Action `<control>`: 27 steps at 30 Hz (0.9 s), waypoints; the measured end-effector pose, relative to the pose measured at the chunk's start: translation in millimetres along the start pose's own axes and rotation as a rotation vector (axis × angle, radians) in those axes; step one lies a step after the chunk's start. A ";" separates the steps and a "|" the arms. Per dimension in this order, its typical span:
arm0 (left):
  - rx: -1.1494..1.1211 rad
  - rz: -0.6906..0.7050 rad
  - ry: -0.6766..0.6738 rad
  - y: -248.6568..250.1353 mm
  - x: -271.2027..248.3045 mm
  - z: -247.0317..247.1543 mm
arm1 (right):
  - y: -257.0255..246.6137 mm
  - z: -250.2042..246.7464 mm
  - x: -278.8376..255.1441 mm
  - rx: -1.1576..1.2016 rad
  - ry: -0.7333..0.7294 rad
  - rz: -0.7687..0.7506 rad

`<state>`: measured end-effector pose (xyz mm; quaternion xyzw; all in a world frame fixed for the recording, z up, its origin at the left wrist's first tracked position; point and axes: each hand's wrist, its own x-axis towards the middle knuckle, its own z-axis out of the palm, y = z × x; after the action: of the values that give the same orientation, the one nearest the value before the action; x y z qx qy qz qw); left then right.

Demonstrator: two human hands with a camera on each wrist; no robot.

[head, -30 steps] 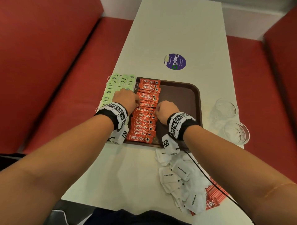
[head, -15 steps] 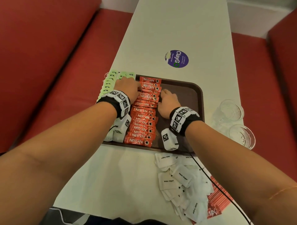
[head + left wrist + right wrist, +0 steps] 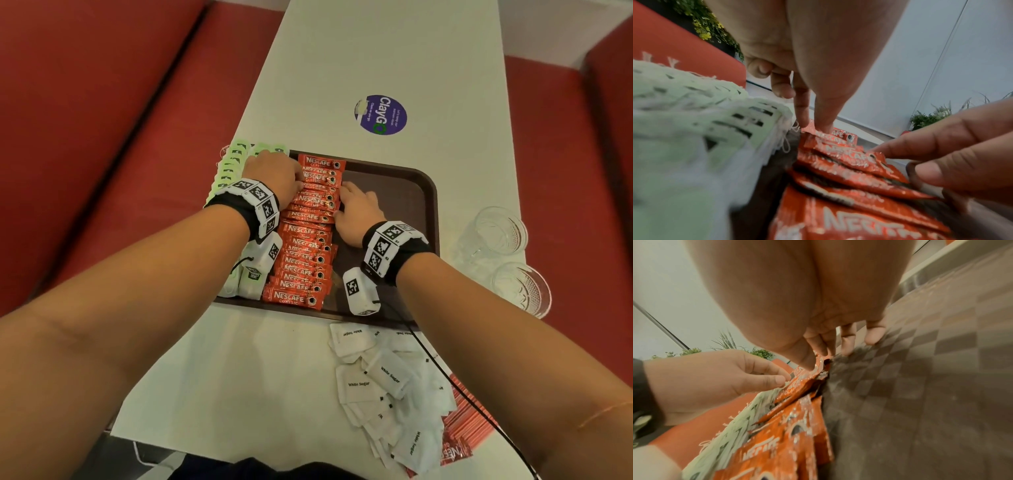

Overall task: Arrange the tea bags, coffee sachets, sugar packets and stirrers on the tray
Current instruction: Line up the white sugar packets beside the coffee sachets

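A brown tray (image 3: 418, 185) holds a long overlapping row of red Nescafe coffee sachets (image 3: 305, 240), with green tea bags (image 3: 233, 164) in a row along its left side. My left hand (image 3: 274, 174) presses its fingertips (image 3: 824, 126) down against the left ends of the far sachets (image 3: 840, 151). My right hand (image 3: 356, 205) lies flat on the tray floor, fingers straight against the right ends of the sachets (image 3: 809, 382). Neither hand lifts a sachet. No stirrers are in view.
White sugar packets (image 3: 376, 380) lie in a loose heap on the table near the front right, over more red sachets (image 3: 462, 425). Two clear glasses (image 3: 500, 233) (image 3: 520, 287) stand right of the tray. A purple sticker (image 3: 380, 114) is beyond it. Red benches flank the table.
Both hands have slid along the sachet row from its middle towards the tray's far end, staying on either side of it.
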<state>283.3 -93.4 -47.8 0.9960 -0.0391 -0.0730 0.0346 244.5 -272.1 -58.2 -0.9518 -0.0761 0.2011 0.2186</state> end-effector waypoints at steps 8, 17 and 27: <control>-0.153 0.169 0.082 33.4 -68.9 -28.1 | 17.6 -31.9 -62.9 0.073 0.056 -0.007; 0.005 0.653 -0.192 108.3 -177.9 -2.1 | 58.3 -34.9 -185.6 -0.056 -0.016 -0.027; 0.119 0.734 -0.316 145.4 -205.7 25.3 | 96.0 -6.5 -247.9 -0.035 -0.114 -0.038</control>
<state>66.1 -222.5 -32.5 0.8926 -0.4012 -0.2054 -0.0059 27.7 -418.0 -9.1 -0.9408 -0.1100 0.2494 0.2012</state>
